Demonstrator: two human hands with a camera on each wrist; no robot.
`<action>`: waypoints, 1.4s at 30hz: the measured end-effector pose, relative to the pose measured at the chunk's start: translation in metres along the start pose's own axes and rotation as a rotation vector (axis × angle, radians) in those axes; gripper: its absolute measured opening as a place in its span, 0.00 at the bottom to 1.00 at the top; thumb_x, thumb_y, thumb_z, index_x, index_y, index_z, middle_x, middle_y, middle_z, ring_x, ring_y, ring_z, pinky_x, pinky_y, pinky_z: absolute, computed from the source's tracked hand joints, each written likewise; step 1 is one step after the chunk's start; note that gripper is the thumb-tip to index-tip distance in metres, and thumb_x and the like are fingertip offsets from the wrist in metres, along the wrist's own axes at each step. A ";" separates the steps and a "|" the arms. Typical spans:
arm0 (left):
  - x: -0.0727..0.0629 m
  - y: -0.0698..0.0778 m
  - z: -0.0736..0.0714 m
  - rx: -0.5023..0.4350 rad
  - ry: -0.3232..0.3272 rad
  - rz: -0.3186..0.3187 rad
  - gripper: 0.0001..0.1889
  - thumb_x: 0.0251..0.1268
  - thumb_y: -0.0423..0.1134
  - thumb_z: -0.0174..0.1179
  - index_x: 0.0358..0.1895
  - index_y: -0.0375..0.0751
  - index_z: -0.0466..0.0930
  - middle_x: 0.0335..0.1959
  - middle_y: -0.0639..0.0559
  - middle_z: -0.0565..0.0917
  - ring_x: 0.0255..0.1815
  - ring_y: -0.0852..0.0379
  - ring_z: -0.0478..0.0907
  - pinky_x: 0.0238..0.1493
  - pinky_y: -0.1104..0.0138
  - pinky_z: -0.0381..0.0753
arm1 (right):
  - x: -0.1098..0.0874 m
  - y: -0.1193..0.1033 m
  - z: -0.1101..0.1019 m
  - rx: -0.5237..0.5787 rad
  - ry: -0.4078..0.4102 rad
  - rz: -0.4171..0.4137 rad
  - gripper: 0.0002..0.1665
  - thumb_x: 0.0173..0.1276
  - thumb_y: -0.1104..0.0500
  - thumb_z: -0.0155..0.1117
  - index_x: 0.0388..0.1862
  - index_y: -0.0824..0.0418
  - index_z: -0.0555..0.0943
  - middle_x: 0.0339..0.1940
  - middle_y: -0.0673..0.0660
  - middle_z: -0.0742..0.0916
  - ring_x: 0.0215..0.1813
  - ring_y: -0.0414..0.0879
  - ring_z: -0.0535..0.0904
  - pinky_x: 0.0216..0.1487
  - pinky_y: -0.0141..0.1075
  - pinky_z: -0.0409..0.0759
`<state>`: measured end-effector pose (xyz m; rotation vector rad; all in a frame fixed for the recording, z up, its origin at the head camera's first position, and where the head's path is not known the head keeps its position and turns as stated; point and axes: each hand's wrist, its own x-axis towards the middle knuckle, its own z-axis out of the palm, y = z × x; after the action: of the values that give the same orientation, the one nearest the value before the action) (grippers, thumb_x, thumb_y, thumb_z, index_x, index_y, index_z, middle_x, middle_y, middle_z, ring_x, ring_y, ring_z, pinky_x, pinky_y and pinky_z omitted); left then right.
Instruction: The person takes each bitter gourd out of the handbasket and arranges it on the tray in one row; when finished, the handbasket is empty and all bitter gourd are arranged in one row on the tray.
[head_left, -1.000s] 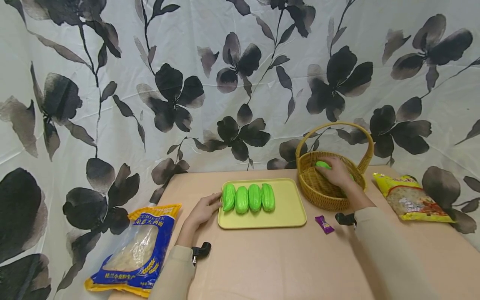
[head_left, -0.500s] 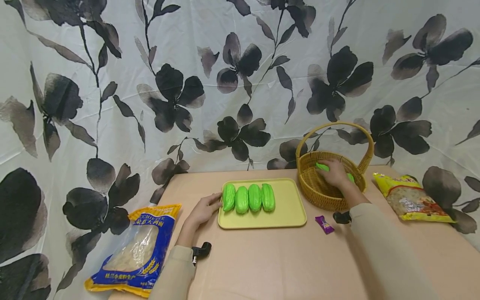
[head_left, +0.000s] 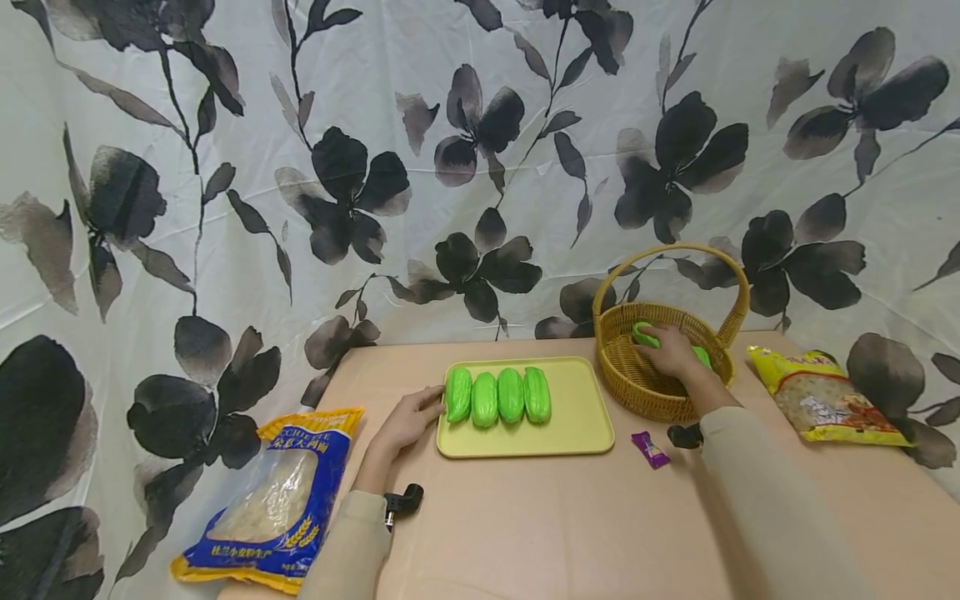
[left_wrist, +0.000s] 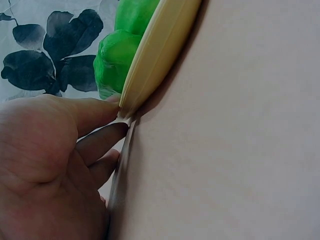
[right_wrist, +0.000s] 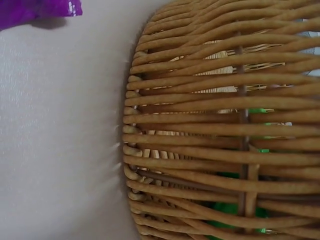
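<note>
Several plump green cucumbers (head_left: 510, 396), glossy as if wrapped in film, lie side by side on the left half of a yellow tray (head_left: 581, 417). At the tray's left edge, my left hand (head_left: 405, 419) pinches the rim. In the left wrist view the thumb lies over that rim, with fingers at its underside. My right hand (head_left: 670, 350) is down inside a wicker basket (head_left: 630, 387), holding a green cucumber (head_left: 643, 334) at its fingertips. More green (head_left: 702, 357) shows in the basket to the right of this hand. The right wrist view has the basket's wall hiding the hand.
A purple-wrapped candy (head_left: 649, 450) lies between tray and basket, toward the front. The blue and yellow pasta bag (head_left: 273, 500) is at the left, a yellow food bag (head_left: 828, 396) at the right. The basket's tall handle (head_left: 671, 247) arches over it. Floral cloth (head_left: 420, 308) hangs behind the table.
The right hand has shifted slightly left inside the basket, and more green shows beside it. The cucumber at its fingertips has turned a little. The left hand and tray have stayed put.
</note>
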<state>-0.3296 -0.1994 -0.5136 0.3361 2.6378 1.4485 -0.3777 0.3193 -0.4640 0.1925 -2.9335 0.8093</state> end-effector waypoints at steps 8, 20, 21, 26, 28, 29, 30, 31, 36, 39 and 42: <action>0.001 0.000 0.000 0.010 -0.002 0.007 0.27 0.80 0.39 0.58 0.78 0.44 0.69 0.80 0.44 0.69 0.86 0.39 0.51 0.86 0.44 0.49 | -0.001 0.002 0.000 0.016 -0.015 -0.022 0.30 0.81 0.58 0.56 0.74 0.74 0.69 0.73 0.86 0.64 0.74 0.82 0.57 0.74 0.74 0.61; 0.000 0.000 0.001 -0.001 -0.005 0.001 0.27 0.80 0.39 0.57 0.78 0.43 0.69 0.80 0.44 0.68 0.86 0.40 0.51 0.86 0.45 0.48 | -0.001 0.003 0.003 -0.002 -0.072 -0.052 0.30 0.79 0.58 0.60 0.76 0.67 0.71 0.72 0.78 0.75 0.73 0.79 0.65 0.73 0.74 0.64; 0.000 0.000 0.001 -0.001 -0.005 0.001 0.27 0.80 0.39 0.57 0.78 0.43 0.69 0.80 0.44 0.68 0.86 0.39 0.51 0.86 0.44 0.48 | -0.001 0.002 0.003 -0.004 -0.081 -0.044 0.31 0.79 0.57 0.59 0.76 0.67 0.71 0.72 0.78 0.74 0.73 0.80 0.64 0.74 0.74 0.62; 0.001 -0.001 0.001 0.001 -0.003 -0.002 0.27 0.80 0.40 0.57 0.78 0.45 0.69 0.80 0.45 0.68 0.86 0.39 0.51 0.86 0.44 0.48 | -0.004 -0.003 0.001 0.004 -0.118 -0.023 0.33 0.81 0.55 0.57 0.79 0.67 0.67 0.75 0.78 0.71 0.75 0.81 0.61 0.75 0.76 0.57; 0.000 -0.001 0.001 0.004 -0.003 -0.002 0.27 0.80 0.40 0.57 0.78 0.45 0.69 0.80 0.45 0.68 0.86 0.40 0.51 0.86 0.44 0.48 | -0.006 -0.005 0.001 0.022 -0.133 -0.027 0.34 0.81 0.56 0.58 0.79 0.69 0.65 0.75 0.79 0.69 0.75 0.81 0.61 0.74 0.75 0.60; 0.000 -0.001 0.000 0.005 -0.003 -0.002 0.27 0.80 0.40 0.57 0.78 0.45 0.69 0.80 0.45 0.68 0.86 0.40 0.51 0.86 0.44 0.48 | -0.006 -0.007 0.000 0.030 -0.137 -0.028 0.34 0.81 0.57 0.58 0.79 0.69 0.65 0.75 0.79 0.69 0.75 0.80 0.61 0.74 0.74 0.62; 0.000 -0.001 0.000 0.007 -0.002 0.000 0.27 0.80 0.40 0.57 0.78 0.45 0.69 0.80 0.45 0.68 0.86 0.40 0.51 0.86 0.44 0.48 | -0.007 -0.007 0.000 0.040 -0.138 -0.030 0.34 0.81 0.57 0.58 0.79 0.70 0.64 0.76 0.79 0.69 0.75 0.80 0.61 0.74 0.73 0.63; 0.000 -0.001 0.000 0.009 -0.002 0.001 0.27 0.80 0.40 0.57 0.78 0.45 0.69 0.80 0.44 0.68 0.86 0.40 0.51 0.86 0.45 0.48 | -0.007 -0.008 0.000 0.047 -0.137 -0.032 0.34 0.80 0.58 0.58 0.79 0.71 0.64 0.76 0.80 0.68 0.75 0.80 0.62 0.73 0.72 0.65; 0.000 -0.001 0.000 0.010 -0.002 0.007 0.27 0.80 0.40 0.57 0.78 0.44 0.69 0.80 0.44 0.68 0.86 0.40 0.51 0.86 0.45 0.48 | -0.005 -0.005 0.003 0.057 -0.116 -0.026 0.34 0.79 0.60 0.59 0.78 0.71 0.65 0.76 0.79 0.69 0.76 0.79 0.61 0.73 0.72 0.66; 0.001 -0.002 0.000 0.013 0.000 0.005 0.27 0.80 0.40 0.57 0.78 0.45 0.69 0.80 0.44 0.68 0.86 0.40 0.51 0.86 0.44 0.48 | -0.003 -0.002 0.004 0.068 -0.118 -0.023 0.34 0.79 0.61 0.59 0.78 0.70 0.66 0.76 0.79 0.69 0.76 0.79 0.61 0.73 0.72 0.65; 0.001 -0.003 0.000 0.014 0.001 0.003 0.27 0.80 0.40 0.57 0.78 0.46 0.70 0.80 0.44 0.68 0.86 0.40 0.51 0.86 0.44 0.48 | -0.002 0.000 0.005 0.076 -0.125 -0.021 0.34 0.79 0.61 0.59 0.79 0.70 0.65 0.76 0.79 0.68 0.76 0.79 0.60 0.74 0.72 0.65</action>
<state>-0.3314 -0.2002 -0.5163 0.3407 2.6504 1.4326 -0.3762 0.3172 -0.4688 0.2894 -3.0124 0.9403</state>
